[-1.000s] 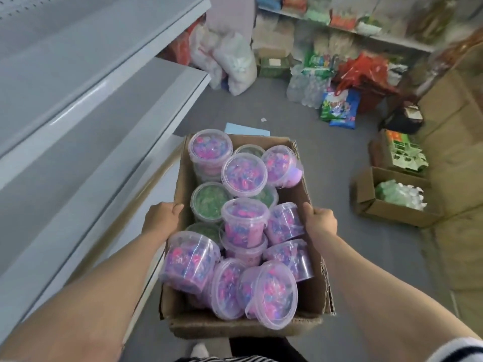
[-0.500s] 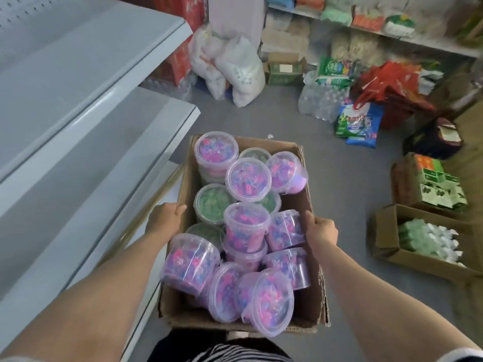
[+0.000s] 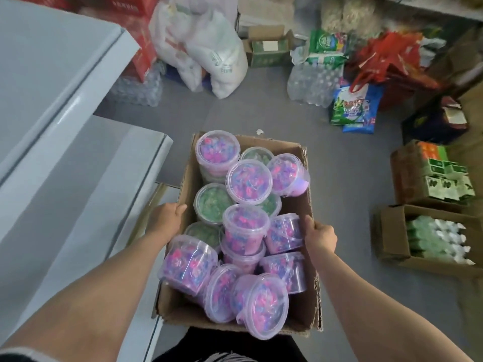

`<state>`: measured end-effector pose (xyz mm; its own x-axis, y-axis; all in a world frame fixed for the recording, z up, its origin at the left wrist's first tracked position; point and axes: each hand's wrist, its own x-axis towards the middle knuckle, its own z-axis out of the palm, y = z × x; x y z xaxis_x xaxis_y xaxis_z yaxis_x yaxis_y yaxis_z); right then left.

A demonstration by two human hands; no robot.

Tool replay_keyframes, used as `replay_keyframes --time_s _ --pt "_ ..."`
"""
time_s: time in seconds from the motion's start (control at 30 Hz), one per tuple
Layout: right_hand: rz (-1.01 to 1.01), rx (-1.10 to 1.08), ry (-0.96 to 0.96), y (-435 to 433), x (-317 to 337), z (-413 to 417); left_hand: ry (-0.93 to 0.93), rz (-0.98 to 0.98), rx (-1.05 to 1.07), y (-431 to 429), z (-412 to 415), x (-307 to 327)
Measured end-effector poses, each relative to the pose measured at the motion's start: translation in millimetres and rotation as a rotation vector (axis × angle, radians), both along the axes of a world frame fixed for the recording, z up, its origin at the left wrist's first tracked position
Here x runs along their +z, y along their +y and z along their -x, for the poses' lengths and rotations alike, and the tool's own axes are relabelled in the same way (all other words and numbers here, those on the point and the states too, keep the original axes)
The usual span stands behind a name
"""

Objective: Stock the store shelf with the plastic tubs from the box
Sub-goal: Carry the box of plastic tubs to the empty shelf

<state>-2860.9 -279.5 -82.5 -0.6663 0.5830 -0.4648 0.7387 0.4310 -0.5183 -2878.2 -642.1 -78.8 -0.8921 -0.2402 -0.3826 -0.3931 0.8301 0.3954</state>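
Cardboard box (image 3: 308,257) is held between both hands, carried above the grey floor (image 3: 339,158) just right of the white shelf (image 3: 78,178). Its left wall is gripped by the left hand (image 3: 167,218), fingers curled over the rim; its right wall is gripped by the right hand (image 3: 320,237) in the same way. Tubs (image 3: 248,178) with clear lids are piled inside, most filled with pink and blue pieces, a few with green ones (image 3: 211,202). Some stand upright at the far end; those at the near end lie tilted or on their sides. Two open cartons (image 3: 392,231) are seen on the floor at the right, well apart from the box.
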Motion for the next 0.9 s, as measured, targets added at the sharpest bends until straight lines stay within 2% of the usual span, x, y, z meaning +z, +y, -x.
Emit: replay_keyframes --time_s 0.27,0.43,0.9 --pt "0.023 -0.075 -0.042 -4 -41 67 -0.065 0.005 -0.032 1 87 -39" --pt "0.002 -0.051 -0.044 -8 -67 103 -0.052 0.025 -0.061 -1 125 -68" --pt "0.035 -0.034 -0.077 -5 -111 138 -0.068 0.084 -0.054 -3 155 -116"
